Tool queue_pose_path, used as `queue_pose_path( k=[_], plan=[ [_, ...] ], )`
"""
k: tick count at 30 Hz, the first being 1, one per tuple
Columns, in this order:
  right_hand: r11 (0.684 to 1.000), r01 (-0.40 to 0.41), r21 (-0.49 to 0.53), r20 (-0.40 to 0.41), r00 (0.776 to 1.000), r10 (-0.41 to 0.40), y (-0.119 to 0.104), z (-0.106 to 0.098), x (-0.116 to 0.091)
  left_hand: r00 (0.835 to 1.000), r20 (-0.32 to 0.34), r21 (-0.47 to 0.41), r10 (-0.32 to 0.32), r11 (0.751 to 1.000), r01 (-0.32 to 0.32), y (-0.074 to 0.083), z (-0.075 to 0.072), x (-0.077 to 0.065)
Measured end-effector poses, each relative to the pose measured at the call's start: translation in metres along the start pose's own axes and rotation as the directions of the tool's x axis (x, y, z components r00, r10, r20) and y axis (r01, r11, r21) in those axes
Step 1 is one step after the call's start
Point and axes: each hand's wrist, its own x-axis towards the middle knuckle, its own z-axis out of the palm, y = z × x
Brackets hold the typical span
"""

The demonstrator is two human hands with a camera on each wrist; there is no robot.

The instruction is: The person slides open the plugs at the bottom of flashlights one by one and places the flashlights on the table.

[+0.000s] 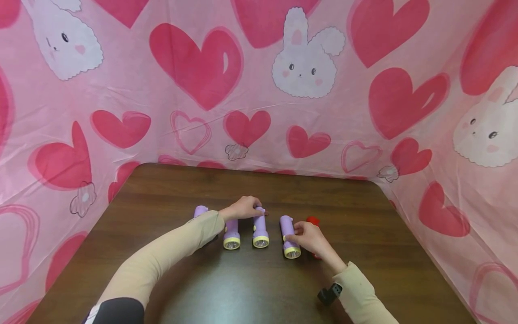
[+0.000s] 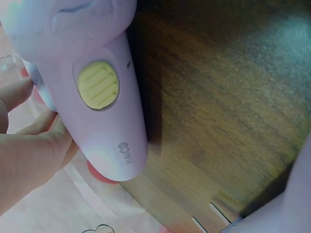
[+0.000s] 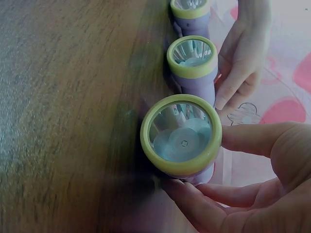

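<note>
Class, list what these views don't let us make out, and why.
Head: leftmost purple item, mostly hidden by the left sleeve.
Head: red object, partly behind the right hand; identity unclear.
Left wrist: near flashlight, lamp end cut off by the top edge.
Left wrist: small lettering on its body, too faint to read with certainty.
Right wrist: topmost flashlight, lens partly cut off by the top edge.
</note>
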Motion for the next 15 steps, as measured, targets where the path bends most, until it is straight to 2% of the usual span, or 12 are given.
queue_pose_path(
  k=[15],
  plan=[
    [0.998, 0.023, -0.065, 0.001, 1.000, -0.023, 0.0006, 0.0018, 0.0008, 1.000, 0.004, -0.009, 0.008, 1.000, -0.008, -0.0049, 0.0027, 0.0038]
  ],
)
